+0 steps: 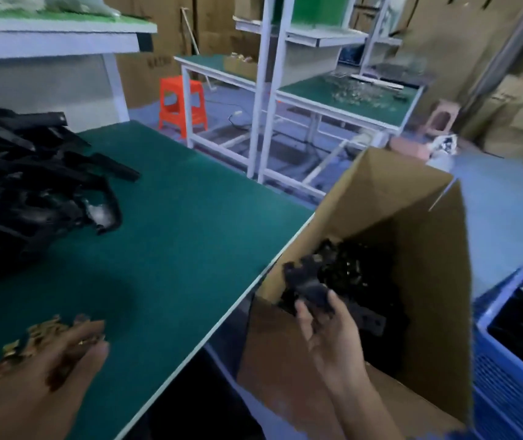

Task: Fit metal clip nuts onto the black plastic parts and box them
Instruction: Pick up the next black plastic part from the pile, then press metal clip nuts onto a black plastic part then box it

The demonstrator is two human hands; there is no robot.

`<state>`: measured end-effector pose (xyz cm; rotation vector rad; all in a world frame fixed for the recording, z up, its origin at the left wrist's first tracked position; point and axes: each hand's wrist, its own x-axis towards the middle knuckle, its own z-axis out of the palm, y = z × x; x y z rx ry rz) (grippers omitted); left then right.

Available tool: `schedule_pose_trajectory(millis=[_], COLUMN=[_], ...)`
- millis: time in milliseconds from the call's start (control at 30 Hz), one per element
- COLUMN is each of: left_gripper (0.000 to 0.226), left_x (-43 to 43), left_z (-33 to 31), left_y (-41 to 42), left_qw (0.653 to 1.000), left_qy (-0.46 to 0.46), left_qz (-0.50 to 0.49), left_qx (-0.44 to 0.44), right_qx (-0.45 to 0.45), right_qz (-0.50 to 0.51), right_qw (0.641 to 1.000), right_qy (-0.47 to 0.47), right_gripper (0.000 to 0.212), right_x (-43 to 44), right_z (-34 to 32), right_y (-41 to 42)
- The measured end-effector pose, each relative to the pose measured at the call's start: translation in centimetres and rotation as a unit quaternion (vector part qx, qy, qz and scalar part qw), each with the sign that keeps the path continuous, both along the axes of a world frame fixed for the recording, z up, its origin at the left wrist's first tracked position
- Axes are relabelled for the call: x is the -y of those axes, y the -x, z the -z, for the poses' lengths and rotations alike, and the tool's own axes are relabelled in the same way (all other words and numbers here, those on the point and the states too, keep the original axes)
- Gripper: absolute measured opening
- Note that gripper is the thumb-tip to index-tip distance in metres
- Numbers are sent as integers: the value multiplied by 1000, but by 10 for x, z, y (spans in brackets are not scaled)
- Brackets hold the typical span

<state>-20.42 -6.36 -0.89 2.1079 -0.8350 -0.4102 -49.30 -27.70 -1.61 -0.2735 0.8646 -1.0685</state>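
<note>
Gripping one black part (309, 285) above one box (428, 249): right hand (327, 335) fingers (338, 304); left hand (47, 376) fingers unclear.

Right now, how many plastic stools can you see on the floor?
2: an orange stool beside the far bench, and a pale pink stool further right. Others may be hidden behind benches.

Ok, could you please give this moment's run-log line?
right hand holds black part over box; left hand on clip nuts, grip unclear
</note>
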Motion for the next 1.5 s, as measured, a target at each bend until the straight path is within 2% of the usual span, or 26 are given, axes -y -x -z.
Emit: schedule_pose_trajectory(millis=[67, 167, 267, 367, 433, 500, 567, 600, 633, 700, 733, 767, 800, 833, 900, 967, 1000, 1067, 1100, 1133, 1200, 1233, 1300, 1367, 1433, 1500], left_gripper=[70, 54, 25, 28, 29, 24, 26, 26, 24, 30, 34, 35, 34, 33, 28, 20, 19, 13, 14, 26, 53, 58, 58, 49, 41, 39], left_x=[3, 2, -8, -23, -35, -45, -55, -60, -65, -75, -80, -84, -89, -92, -96, -95, -94, -84, -78, -71, -57, -51, -44, -43, -43, -42], left_z=[-10, -26, -34, -35, -33, -30, -28, -28, -29, -29, -28, -27, -26, -25, -24, -21, -19, -16, -13, -9, 5, 11, 19, 21, 22, 23], left_y=[8, 18, 19, 14, 9, 5, 2, 1, 0, -2, -3, -4, -4, -5, -8, -11, -13, -17, -18, -19, -20, -21, -22, -23, -24, -24], left_qw=[1000, 999, 994, 991, 988, 986, 983, 980, 977, 972, 970, 970, 970, 969, 969, 971, 973, 979, 981, 981, 970, 966, 958, 949, 948, 948], left_qy=[1, 21, 44, 46, 38, 40, 36, 34, 33, 30, 28, 28, 32, 40, 43, 25, 13, -24, -59, -99, -174, -198, -226, -235, -230, -225], left_qz=[-6, -3, -15, -35, -53, -74, -93, -104, -115, -139, -150, -157, -162, -169, -184, -192, -193, -194, -182, -163, -123, -106, -82, -85, -91, -91], left_qx=[-8, -45, -98, -119, -138, -146, -154, -165, -175, -189, -187, -183, -178, -174, -162, -144, -128, -56, -3, 44, 115, 131, 158, 190, 200, 204], right_qx=[24, -47, -157, -250, -303, -348, -430, -468, -489, -517, -546, -574, -585, -573, -511, -439, -394, -287, -236, -186, -120, -116, -161, -255, -342, -393], right_qz=[66, 23, -76, -191, -269, -325, -346, -353, -368, -411, -418, -409, -389, -359, -300, -261, -256, -271, -293, -320, -364, -376, -390, -394, -415, -443], right_qw=[997, 998, 982, 928, 866, 788, 671, 606, 556, 512, 493, 478, 484, 524, 634, 736, 785, 863, 884, 896, 905, 904, 886, 835, 753, 681], right_qy=[-30, -25, 72, 199, 293, 390, 494, 538, 563, 549, 534, 525, 521, 518, 497, 444, 403, 316, 279, 246, 187, 168, 189, 286, 379, 431], right_gripper=[53, 55, 34, 15, 9, 8, 18, 30, 46, 76, 81, 75, 62, 47, 27, 16, 16, 39, 53, 66, 81, 76, 48, 22, 25, 31], right_x=[14, 19, 19, 24, 31, 41, 53, 58, 62, 69, 71, 72, 71, 69, 61, 55, 47, 24, 13, 3, -14, -23, -42, -55, -61, -63], right_z=[3, 9, 6, -12, -24, -27, -26, -25, -23, -17, -12, -6, -1, 2, 5, 4, 1, -5, -6, -6, 0, 3, 10, 16, 18, 10], right_y=[18, 15, -25, -92, -150, -213, -277, -306, -332, -371, -384, -392, -396, -397, -386, -363, -349, -317, -301, -287, -267, -260, -253, -251, -253, -256])
